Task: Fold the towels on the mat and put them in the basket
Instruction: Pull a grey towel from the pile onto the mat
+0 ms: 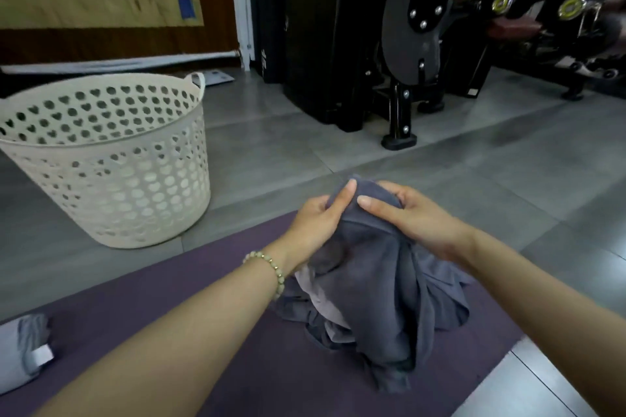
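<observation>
Dark grey cloth is what I hold: the dark grey towel (382, 298) is gathered at its top between my two hands, and the rest of it hangs down in loose folds onto the purple mat (169, 298) just below my wrists. My left hand (318, 217) grips the upper edge, with the thumb lying along the cloth and the fingers curled behind it; my right hand (416, 217) grips the same bunch from the other side, its thumb pressed on the front and its fingers curled over the top; the two thumbs are almost touching, so both hands are closed on the towel and very near each other. Under my left wrist a pale towel (318, 294) shows from beneath the dark one, partly covered; I cannot tell how it is folded. On this wrist I wear a bead bracelet (271, 267).

Far to the left of my left hand, near my elbow, a light grey towel (28, 345) lies folded on the edge of the mat, with a white label showing; it is well apart from the heap. The cream basket (111, 186) stands on the grey floor (271, 152) to the left of my left hand and a little beyond it, just off the mat, upright; its wall is full of holes, and what I can see of its inside holds nothing. Beyond both hands, across the floor, stands a black gym machine (416, 27).
</observation>
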